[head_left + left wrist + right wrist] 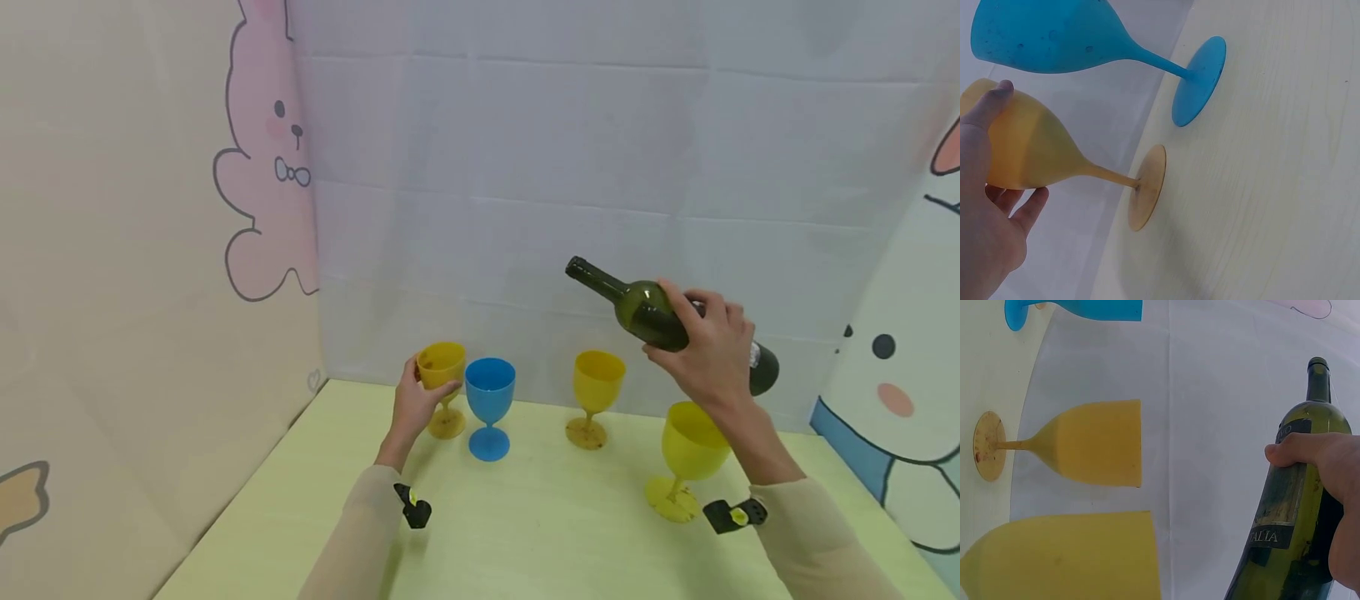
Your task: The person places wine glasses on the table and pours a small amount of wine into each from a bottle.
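Observation:
My right hand [708, 346] grips a dark green glass wine bottle [651, 318] in the air, tilted with its neck up to the left. In the right wrist view the thumb lies across the bottle's dark label [1275, 506]. At the left, my left hand [416, 406] holds the bowl of a yellow goblet [442, 364] between thumb and fingers; its foot is at the tabletop. Right beside it stands a blue goblet [490, 392]. Another yellow goblet [597, 381] stands below the bottle, and a nearer yellow goblet [693, 442] is partly behind my right wrist.
The pale yellow table [525, 533] meets a white cloth backdrop [495, 167] close behind the goblets. A side wall [135, 250] with a pink rabbit [262, 167] rises at the left, and a printed cloth [892, 350] hangs at the right.

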`<move>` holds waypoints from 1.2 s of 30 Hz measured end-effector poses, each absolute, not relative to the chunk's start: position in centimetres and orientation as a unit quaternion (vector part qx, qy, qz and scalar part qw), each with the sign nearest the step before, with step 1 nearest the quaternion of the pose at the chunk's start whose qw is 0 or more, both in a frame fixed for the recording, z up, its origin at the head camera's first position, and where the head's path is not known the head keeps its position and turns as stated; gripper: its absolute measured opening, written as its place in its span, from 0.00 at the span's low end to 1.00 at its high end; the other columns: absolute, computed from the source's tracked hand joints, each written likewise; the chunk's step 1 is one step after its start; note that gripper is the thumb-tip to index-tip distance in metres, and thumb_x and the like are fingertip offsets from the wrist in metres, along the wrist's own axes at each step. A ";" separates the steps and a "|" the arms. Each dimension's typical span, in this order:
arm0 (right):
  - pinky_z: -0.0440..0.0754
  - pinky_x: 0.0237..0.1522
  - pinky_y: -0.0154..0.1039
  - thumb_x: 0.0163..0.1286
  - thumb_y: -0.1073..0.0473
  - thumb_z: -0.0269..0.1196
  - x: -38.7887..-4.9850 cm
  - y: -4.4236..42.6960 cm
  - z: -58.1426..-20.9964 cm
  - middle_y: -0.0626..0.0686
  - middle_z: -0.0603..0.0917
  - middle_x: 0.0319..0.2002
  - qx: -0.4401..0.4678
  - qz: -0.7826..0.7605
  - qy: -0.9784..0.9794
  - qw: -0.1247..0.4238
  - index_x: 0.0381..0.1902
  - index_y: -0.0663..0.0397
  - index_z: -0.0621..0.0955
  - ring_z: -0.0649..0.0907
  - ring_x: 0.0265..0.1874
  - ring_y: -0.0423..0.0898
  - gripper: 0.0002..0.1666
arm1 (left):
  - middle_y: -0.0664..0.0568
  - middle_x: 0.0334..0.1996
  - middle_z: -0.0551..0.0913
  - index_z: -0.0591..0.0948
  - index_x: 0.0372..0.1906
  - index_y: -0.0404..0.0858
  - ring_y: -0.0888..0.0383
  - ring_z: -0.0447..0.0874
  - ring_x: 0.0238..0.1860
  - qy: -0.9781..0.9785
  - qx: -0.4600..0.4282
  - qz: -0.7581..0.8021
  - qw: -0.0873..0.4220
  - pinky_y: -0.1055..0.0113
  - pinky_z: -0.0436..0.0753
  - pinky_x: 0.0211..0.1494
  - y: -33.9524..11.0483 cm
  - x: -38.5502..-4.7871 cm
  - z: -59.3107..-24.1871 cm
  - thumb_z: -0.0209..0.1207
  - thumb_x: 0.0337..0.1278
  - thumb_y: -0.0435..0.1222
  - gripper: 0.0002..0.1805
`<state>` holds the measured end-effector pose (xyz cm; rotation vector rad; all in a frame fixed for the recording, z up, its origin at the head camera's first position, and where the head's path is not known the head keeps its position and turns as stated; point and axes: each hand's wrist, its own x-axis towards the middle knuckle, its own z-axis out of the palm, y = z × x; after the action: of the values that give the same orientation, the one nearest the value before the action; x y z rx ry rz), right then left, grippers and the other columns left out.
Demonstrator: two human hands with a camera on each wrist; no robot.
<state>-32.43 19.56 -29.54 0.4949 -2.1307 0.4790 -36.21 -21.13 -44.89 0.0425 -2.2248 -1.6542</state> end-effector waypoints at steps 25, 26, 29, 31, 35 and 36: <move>0.58 0.53 0.69 0.42 0.66 0.80 -30.8 25.1 -31.6 0.72 0.70 0.57 0.102 0.295 -0.851 0.422 0.74 0.45 0.68 0.66 0.56 0.70 0.60 | 0.45 0.66 0.71 0.60 0.74 0.44 0.45 0.70 0.65 -0.792 0.012 -0.581 0.189 0.43 0.68 0.73 -21.6 -35.5 -45.0 0.72 0.51 0.51 0.49; 0.59 0.53 0.68 0.41 0.66 0.80 -30.8 25.3 -31.7 0.73 0.71 0.57 0.100 0.298 -0.850 0.423 0.73 0.45 0.68 0.66 0.56 0.70 0.60 | 0.45 0.65 0.72 0.60 0.74 0.44 0.45 0.70 0.65 -0.792 0.010 -0.580 0.191 0.43 0.68 0.72 -21.7 -35.4 -45.0 0.72 0.51 0.51 0.49; 0.61 0.49 0.64 0.41 0.66 0.80 -30.7 25.9 -32.2 0.74 0.70 0.56 0.089 0.306 -0.850 0.420 0.73 0.46 0.68 0.66 0.56 0.69 0.59 | 0.46 0.65 0.72 0.60 0.74 0.44 0.45 0.70 0.65 -0.793 0.008 -0.577 0.194 0.43 0.69 0.72 -21.8 -35.4 -44.9 0.72 0.51 0.52 0.49; 0.63 0.46 0.60 0.43 0.65 0.80 -30.6 26.3 -32.5 0.73 0.69 0.57 0.071 0.315 -0.854 0.409 0.74 0.45 0.67 0.66 0.56 0.68 0.58 | 0.45 0.65 0.72 0.60 0.74 0.44 0.45 0.70 0.65 -0.795 0.008 -0.575 0.195 0.43 0.69 0.72 -21.8 -35.3 -44.9 0.71 0.51 0.53 0.49; 0.65 0.45 0.55 0.49 0.61 0.79 -30.5 27.3 -33.2 0.70 0.67 0.61 0.026 0.346 -0.861 0.372 0.76 0.40 0.64 0.65 0.57 0.64 0.58 | 0.46 0.66 0.72 0.59 0.74 0.44 0.45 0.69 0.65 -0.796 0.009 -0.574 0.192 0.43 0.68 0.72 -21.9 -35.1 -44.9 0.71 0.50 0.53 0.49; 0.66 0.45 0.54 0.50 0.60 0.78 -30.5 27.5 -33.4 0.70 0.66 0.62 0.015 0.352 -0.863 0.363 0.76 0.38 0.62 0.65 0.58 0.64 0.58 | 0.46 0.66 0.72 0.59 0.74 0.44 0.45 0.69 0.66 -0.795 0.010 -0.575 0.192 0.43 0.68 0.72 -21.9 -35.0 -44.9 0.71 0.50 0.53 0.50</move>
<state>-30.53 27.52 -33.38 0.0381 -2.2206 0.9055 -35.05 -21.93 -44.90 0.0268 -2.2334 -1.6135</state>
